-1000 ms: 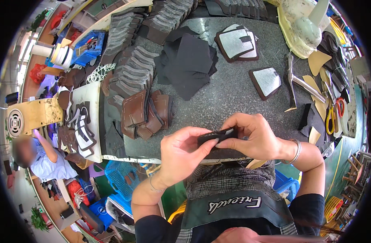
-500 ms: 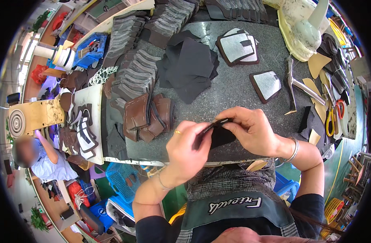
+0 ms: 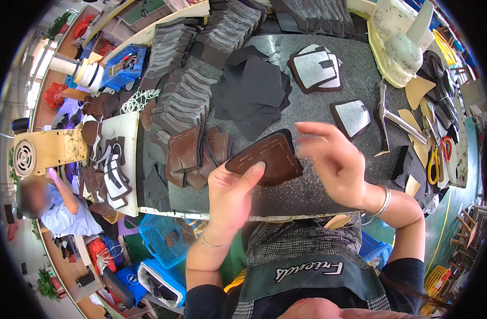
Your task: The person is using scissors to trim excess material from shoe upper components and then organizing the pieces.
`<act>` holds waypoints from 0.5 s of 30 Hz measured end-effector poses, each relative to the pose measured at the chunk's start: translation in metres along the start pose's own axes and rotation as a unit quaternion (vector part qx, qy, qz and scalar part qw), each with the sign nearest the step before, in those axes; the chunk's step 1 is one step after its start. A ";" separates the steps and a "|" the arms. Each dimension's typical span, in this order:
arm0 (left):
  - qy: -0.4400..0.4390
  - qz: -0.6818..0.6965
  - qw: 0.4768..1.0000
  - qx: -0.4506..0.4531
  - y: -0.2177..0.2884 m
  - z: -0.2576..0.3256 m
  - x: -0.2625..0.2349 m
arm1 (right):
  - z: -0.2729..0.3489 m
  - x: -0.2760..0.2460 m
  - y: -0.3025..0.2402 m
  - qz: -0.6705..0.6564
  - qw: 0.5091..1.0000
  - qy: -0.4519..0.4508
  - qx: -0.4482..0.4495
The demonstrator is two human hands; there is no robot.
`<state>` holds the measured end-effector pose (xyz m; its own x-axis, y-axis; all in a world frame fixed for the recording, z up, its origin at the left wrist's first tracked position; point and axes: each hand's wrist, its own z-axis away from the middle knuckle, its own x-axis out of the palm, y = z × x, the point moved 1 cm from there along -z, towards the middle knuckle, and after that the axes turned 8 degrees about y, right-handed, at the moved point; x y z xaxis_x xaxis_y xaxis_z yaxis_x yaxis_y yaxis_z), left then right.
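Observation:
My left hand [image 3: 230,194] grips a brown leather piece [image 3: 278,159] with pale stitch lines and a black backing edge, its thumb flat on the brown face. The piece is held over the near edge of the dark worktable, brown side up. Just off its right edge is my right hand [image 3: 336,165], empty, fingers apart and slightly blurred. Left of the held piece lies a pile of similar brown stitched pieces [image 3: 186,154]. Beyond it is a stack of black sheets [image 3: 256,87]. Pieces with a silvery white face [image 3: 312,69] lie farther right, and a single one [image 3: 352,118] lies closer.
Rows of overlapping dark leather pieces [image 3: 182,101] fill the table's left and back. At right lie a hammer [image 3: 382,114], yellow-handled scissors [image 3: 433,162] and tan scraps [image 3: 420,91]. A cream stand with a horn [image 3: 403,53] is at back right. Another person [image 3: 68,210] sits at left.
The leather piece, earlier pinched edge-on between both hands, now lies turned brown face up in my left hand. My right hand has let go and moved slightly right.

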<state>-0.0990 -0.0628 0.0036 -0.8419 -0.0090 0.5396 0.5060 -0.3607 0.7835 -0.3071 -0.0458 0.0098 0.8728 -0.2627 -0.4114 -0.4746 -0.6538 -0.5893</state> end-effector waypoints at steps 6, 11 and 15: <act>-0.018 -0.110 0.993 0.025 -0.001 0.002 -0.006 | -0.008 0.006 0.001 -0.390 0.763 -0.108 0.505; -0.054 -0.076 0.991 -0.092 0.002 0.004 -0.015 | -0.014 0.006 0.004 -0.442 0.701 -0.183 0.530; -0.055 -0.273 0.950 0.139 0.006 0.011 -0.013 | -0.011 0.007 0.002 -0.254 0.863 -0.195 0.390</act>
<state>-0.0826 -0.0544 0.0043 -0.9764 0.2111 0.0457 0.0416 -0.0239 0.9989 -0.3002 -0.0571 0.0137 0.9584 0.2753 -0.0750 -0.1067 0.1021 -0.9890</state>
